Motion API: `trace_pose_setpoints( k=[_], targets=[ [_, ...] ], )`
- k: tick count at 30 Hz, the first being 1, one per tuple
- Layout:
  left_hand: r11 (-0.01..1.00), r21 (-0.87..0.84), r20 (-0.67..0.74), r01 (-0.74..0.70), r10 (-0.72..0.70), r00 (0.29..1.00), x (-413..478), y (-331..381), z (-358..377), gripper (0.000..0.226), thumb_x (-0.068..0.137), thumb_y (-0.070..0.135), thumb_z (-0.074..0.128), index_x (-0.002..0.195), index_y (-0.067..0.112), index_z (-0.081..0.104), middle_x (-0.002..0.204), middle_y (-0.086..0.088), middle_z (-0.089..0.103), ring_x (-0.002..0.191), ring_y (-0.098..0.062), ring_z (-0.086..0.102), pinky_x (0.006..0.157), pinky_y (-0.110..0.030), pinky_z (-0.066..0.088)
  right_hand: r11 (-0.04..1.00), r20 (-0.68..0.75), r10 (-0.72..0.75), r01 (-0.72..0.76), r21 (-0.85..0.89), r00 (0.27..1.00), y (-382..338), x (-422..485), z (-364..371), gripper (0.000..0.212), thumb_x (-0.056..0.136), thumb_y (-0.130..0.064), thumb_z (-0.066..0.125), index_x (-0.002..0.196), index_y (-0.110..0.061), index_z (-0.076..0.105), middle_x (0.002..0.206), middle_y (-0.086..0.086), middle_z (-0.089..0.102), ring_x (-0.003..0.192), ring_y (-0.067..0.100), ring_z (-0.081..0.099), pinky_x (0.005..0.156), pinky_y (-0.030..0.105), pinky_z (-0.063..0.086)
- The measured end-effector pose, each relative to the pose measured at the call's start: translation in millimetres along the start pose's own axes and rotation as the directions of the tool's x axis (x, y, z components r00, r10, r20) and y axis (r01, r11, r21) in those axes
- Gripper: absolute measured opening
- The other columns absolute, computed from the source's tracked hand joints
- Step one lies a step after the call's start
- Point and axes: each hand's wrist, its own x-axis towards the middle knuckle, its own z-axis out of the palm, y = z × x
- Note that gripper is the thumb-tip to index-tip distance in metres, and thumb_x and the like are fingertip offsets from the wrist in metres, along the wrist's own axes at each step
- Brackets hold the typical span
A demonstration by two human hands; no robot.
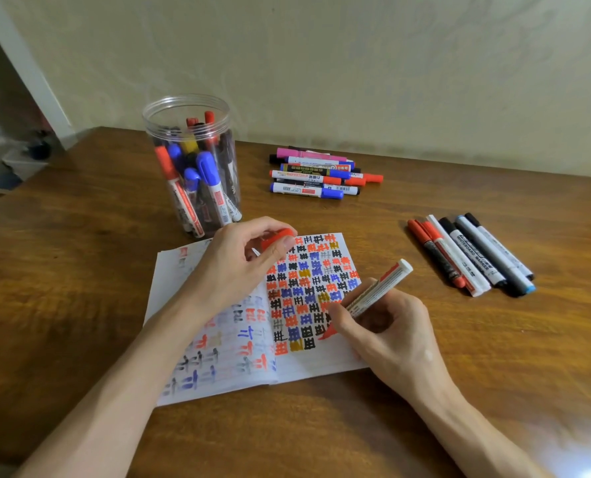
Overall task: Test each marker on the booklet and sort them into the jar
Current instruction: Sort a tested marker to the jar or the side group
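Note:
An open booklet lies on the table, its right page filled with red, blue, black and yellow characters. My right hand grips a red marker, tip down on the right page beside the last row of marks. My left hand rests on the booklet's upper left and pinches the red cap between thumb and fingers. A clear plastic jar stands behind the booklet, holding several red, blue and black markers.
A pile of several markers lies at the back near the wall. A second row of several markers lies to the right of the booklet. The wooden table ends at the left, with a doorway beyond.

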Motion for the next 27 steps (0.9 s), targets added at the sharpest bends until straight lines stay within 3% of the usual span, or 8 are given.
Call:
trace_pose_setpoints(
  k=[4, 11, 19, 25, 27],
  targets=[
    [1.0, 0.01, 0.0, -0.004, 0.004, 1.0, 0.3, 0.2, 0.1, 0.024, 0.101, 0.036, 0.062, 0.12, 0.025, 0.073, 0.106, 0.02, 0.071, 0.105, 0.0, 0.066, 0.081, -0.01, 0.05, 0.999, 0.023, -0.007, 0.006, 0.048, 1.0, 1.0, 0.4, -1.7, 0.008, 0.091, -0.029, 0.079, 0.089, -0.022, 0.076, 0.092, -0.016, 0.08, 0.079, 0.004, 0.076, 0.061, 0.017, 0.056],
    [1.0, 0.012, 0.005, -0.013, 0.013, 1.0, 0.4, 0.3, -0.1, 0.024, 0.101, 0.034, 0.062, 0.12, 0.024, 0.073, 0.106, 0.019, 0.071, 0.105, -0.001, 0.066, 0.083, -0.013, 0.052, 1.0, 0.048, -0.007, 0.006, 0.028, 0.999, 0.7, -0.7, -1.2, 0.012, 0.09, -0.032, 0.08, 0.096, -0.021, 0.078, 0.096, -0.02, 0.079, 0.083, 0.002, 0.077, 0.067, 0.024, 0.063],
    [1.0, 0.008, 0.002, -0.015, 0.015, 1.0, 0.3, -0.3, 0.5, 0.022, 0.102, 0.033, 0.063, 0.119, 0.025, 0.072, 0.105, 0.017, 0.072, 0.103, 0.0, 0.067, 0.083, -0.014, 0.053, 1.0, 0.021, -0.026, 0.026, -0.017, 0.999, 0.5, -1.3, 0.8, 0.006, 0.089, -0.031, 0.079, 0.089, -0.027, 0.074, 0.094, -0.024, 0.077, 0.077, 0.007, 0.076, 0.061, 0.027, 0.062],
    [1.0, 0.014, 0.002, -0.013, 0.013, 1.0, -0.2, 0.2, 0.4, 0.022, 0.101, 0.034, 0.063, 0.119, 0.025, 0.072, 0.105, 0.017, 0.072, 0.105, 0.001, 0.066, 0.083, -0.014, 0.053, 0.998, 0.035, -0.034, 0.032, 0.056, 0.999, 0.0, -1.1, -1.8, 0.007, 0.091, -0.023, 0.079, 0.089, -0.016, 0.077, 0.091, -0.013, 0.081, 0.069, -0.001, 0.072, 0.055, 0.011, 0.05],
    [1.0, 0.011, 0.003, -0.012, 0.012, 1.0, -0.2, 0.1, 0.5, 0.023, 0.101, 0.034, 0.063, 0.12, 0.025, 0.072, 0.105, 0.017, 0.072, 0.105, 0.0, 0.066, 0.083, -0.015, 0.054, 0.998, 0.048, -0.019, 0.016, 0.069, 0.999, -1.4, -1.0, -1.5, 0.01, 0.091, -0.024, 0.08, 0.092, -0.015, 0.078, 0.093, -0.015, 0.081, 0.075, -0.002, 0.074, 0.06, 0.012, 0.054]
  ],
)
